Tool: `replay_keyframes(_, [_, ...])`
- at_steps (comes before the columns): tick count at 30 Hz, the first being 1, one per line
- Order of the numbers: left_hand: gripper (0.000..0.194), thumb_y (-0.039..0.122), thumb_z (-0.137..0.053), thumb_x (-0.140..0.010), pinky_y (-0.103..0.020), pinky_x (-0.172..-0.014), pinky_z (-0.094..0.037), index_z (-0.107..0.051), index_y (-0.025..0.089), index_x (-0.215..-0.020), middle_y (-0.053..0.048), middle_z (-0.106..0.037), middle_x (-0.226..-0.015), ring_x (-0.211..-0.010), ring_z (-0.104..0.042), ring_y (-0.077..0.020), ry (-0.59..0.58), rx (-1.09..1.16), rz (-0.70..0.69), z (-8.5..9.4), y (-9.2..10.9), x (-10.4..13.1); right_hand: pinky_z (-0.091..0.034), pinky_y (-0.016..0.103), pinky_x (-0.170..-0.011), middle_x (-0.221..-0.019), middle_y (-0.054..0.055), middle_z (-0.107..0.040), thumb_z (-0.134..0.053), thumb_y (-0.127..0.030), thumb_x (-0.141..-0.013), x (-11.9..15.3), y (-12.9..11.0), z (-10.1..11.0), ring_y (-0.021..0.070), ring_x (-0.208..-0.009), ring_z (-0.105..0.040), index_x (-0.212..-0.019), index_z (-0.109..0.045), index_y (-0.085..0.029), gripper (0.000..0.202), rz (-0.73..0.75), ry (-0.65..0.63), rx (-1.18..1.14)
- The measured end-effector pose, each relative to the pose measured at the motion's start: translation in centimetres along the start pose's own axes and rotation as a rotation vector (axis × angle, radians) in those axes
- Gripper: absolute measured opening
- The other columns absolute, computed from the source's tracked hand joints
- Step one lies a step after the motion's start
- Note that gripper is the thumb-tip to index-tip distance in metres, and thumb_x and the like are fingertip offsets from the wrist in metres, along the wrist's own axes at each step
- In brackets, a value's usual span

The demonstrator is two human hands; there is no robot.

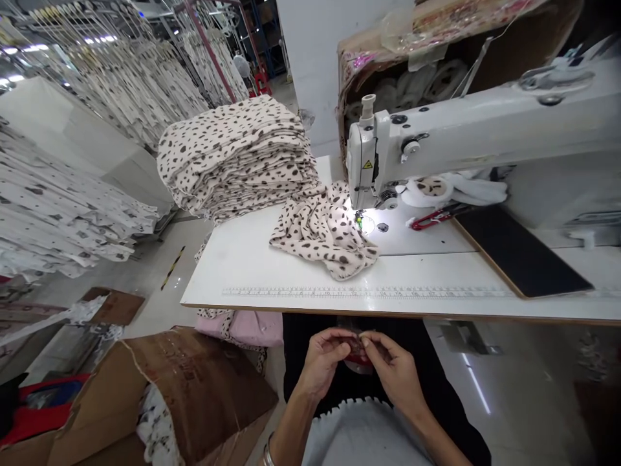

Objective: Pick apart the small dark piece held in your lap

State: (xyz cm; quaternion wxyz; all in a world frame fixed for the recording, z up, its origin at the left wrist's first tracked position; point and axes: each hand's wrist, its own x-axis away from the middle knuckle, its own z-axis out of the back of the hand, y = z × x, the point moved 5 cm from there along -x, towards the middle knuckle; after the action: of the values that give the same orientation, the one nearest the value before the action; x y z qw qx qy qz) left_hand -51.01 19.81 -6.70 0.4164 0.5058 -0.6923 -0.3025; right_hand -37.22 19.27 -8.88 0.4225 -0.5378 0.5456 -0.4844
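**Small dark piece pinched in your lap, below the table edge**

You held a small dark reddish item (358, 347) between both hands, low over your lap and just under the front edge of the white table (242, 259). It was too small and shadowed to identify. Your left hand (324, 360) had thumb and fingertips pressed together on its left side; your right hand (394, 366) pinched its right side the same way.

A ruler strip (369, 292) ran along the table edge; its numerals were too fine to read. A loose spotted fabric piece (326, 234) lay bunched beside the needle of the white sewing machine (466, 139), which carried a yellow warning sticker (368, 164), writing illegible. A folded spotted stack (237, 155) sat behind. A torn cardboard box (194, 388) stood at your left.
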Motion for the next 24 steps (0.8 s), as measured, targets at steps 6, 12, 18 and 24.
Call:
replay_keyframes(6, [0.028,0.017,-0.086,-0.061,-0.021,-0.088,-0.047,-0.075,0.018,-0.087,-0.005,-0.072,-0.105,-0.094,-0.064,-0.0126,0.051,0.060,-0.037,0.8,-0.1,-0.1,-0.061,0.028,-0.064,-0.077,0.007,-0.070,-0.069,-0.054,-0.079,-0.4,0.3,0.8,0.0182,-0.065,-0.066,-0.090,-0.070,-0.015,0.040,-0.054,0.004,-0.042])
replay_keyframes(12, [0.040,0.017,-0.088,-0.060,-0.021,-0.084,-0.050,-0.072,0.015,-0.097,-0.007,-0.072,-0.098,-0.089,-0.065,-0.0127,0.076,0.076,0.016,1.2,-0.4,-0.1,-0.060,0.026,-0.068,-0.088,0.007,-0.070,-0.063,-0.049,-0.086,0.1,-1.2,0.9,0.0181,-0.074,-0.067,-0.102,-0.070,-0.019,0.035,0.051,-0.083,0.116])
replay_keyframes(18, [0.034,0.023,-0.084,-0.065,-0.026,-0.058,-0.052,-0.072,0.014,-0.095,-0.008,-0.070,-0.099,-0.064,-0.066,-0.0158,0.056,-0.043,0.041,0.9,-0.4,0.1,-0.055,0.024,-0.072,-0.094,0.003,-0.069,-0.059,-0.041,-0.093,0.2,-2.6,0.8,0.0164,-0.084,-0.066,-0.101,-0.074,-0.026,0.023,0.252,-0.152,0.325])
replay_keyframes(24, [0.032,0.027,-0.084,-0.067,-0.027,-0.072,-0.052,-0.070,0.012,-0.092,-0.006,-0.069,-0.092,-0.069,-0.064,-0.0122,0.088,-0.047,0.003,0.4,-0.2,0.0,-0.059,0.026,-0.075,-0.095,0.003,-0.071,-0.056,-0.039,-0.095,0.2,-2.2,0.9,0.0176,-0.084,-0.068,-0.102,-0.074,-0.025,0.025,0.336,-0.154,0.411])
